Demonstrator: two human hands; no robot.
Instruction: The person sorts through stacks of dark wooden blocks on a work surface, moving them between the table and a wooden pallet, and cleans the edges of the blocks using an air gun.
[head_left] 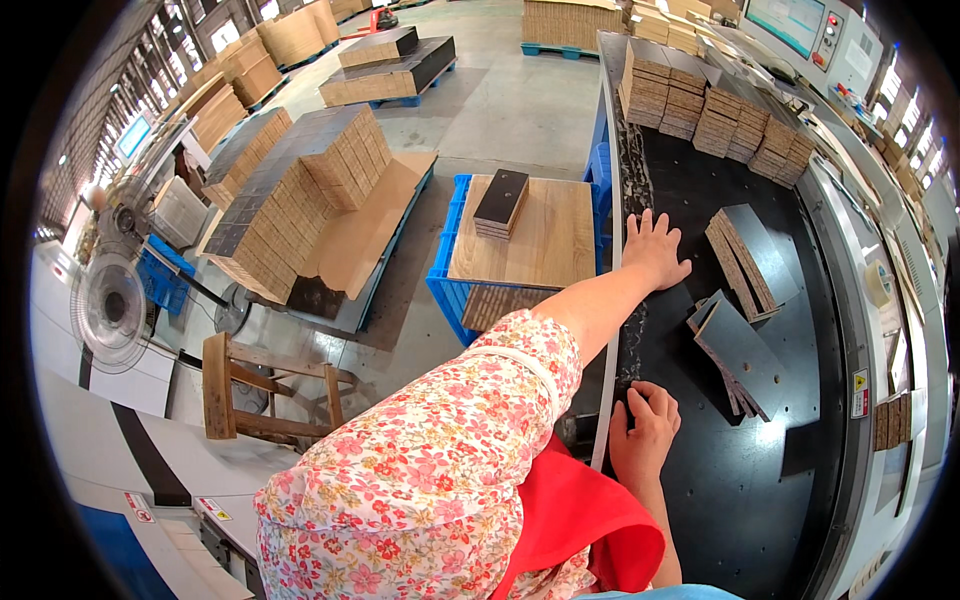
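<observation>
My left hand (655, 250) reaches forward over the left edge of the black worktable (690, 500). Its fingers are spread, and nothing is in it. Nearer to me, my right hand (645, 432) rests at the same edge with loosely curled fingers, its thumb apart, holding nothing that I can see. To the right of my hands lie two small groups of dark-faced particleboard strips, one farther (750, 260) and one nearer (740, 355), slightly fanned out. A short stack of dark strips with holes (501, 203) sits on a wood-grain board (560, 230) left of the table.
Stacked strips (745, 120) line the table's far end, below a machine screen (785, 25). A blue crate (450, 270) supports the wood-grain board. At left are a wooden stool (270, 385), a fan (112, 305) and a pallet of stacked strips (300, 200).
</observation>
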